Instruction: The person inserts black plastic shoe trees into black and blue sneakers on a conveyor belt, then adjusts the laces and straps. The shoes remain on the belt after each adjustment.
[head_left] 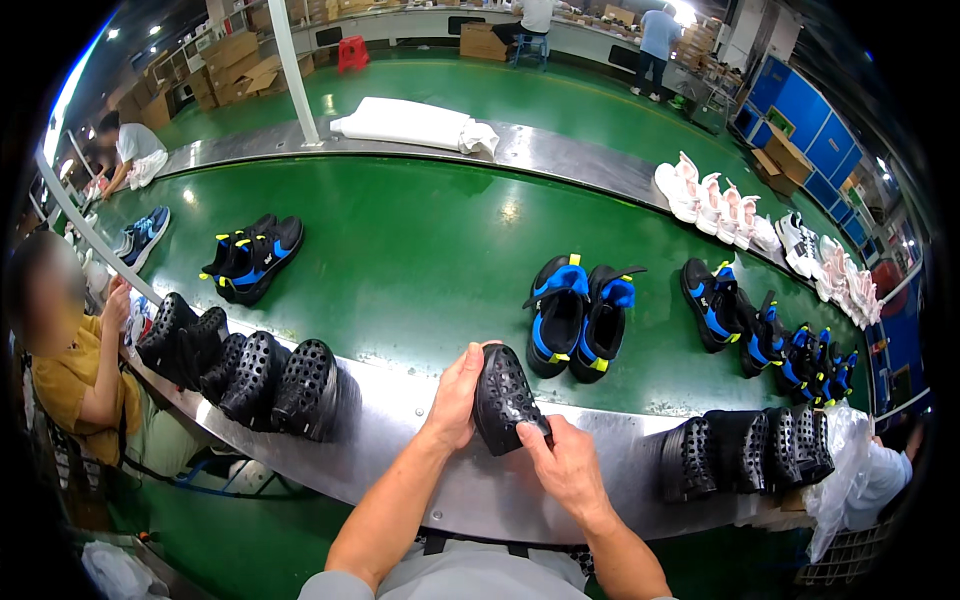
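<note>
One black shoe with little holes (506, 392) is held up over the silver desk (400, 392). The left hand (458, 398) is curled round its left side, and the right hand (568, 458) pinches its near end, thumb on top. More black shoes (253, 380) stand on the desk at both sides

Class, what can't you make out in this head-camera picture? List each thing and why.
Head view:
Left hand and right hand: some fingers hidden behind the black clog.
The clog's underside: hidden by the clog itself.
Far-right worker: partly hidden by a plastic bag.
Small items on the far bench: too small to tell.
</note>
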